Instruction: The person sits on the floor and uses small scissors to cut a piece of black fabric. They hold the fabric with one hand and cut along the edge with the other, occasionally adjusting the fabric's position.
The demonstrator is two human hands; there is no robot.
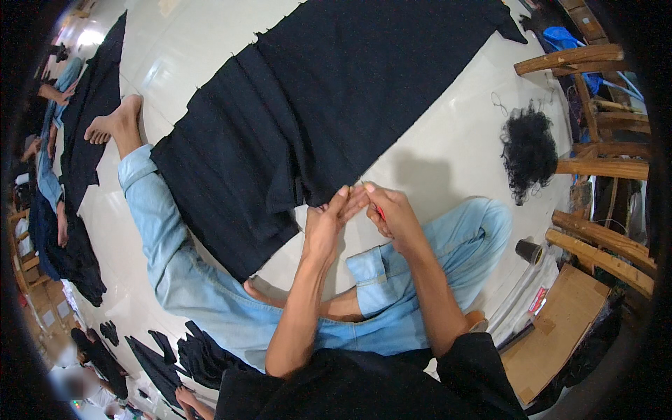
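Note:
A long black cloth (364, 91) lies spread over the pale floor in front of me, its near part bunched into folds and draped by my outstretched leg. My left hand (327, 222) pinches the cloth's near edge between thumb and fingers. Close beside it, almost fingertip to fingertip, is my right hand (393, 213), curled closed. A small red object (380, 213) shows within the right hand's fingers; its kind is mostly hidden. Whether the right fingertips also hold a thread or the cloth's edge is too small to tell.
A tangle of black threads (530, 150) lies at right, near wooden legs and bars (602, 168). A dark cup (529, 250) and flattened cardboard (563, 329) sit at lower right. Other people work with black cloth (94, 112) at left; black pieces (203, 353) lie lower left.

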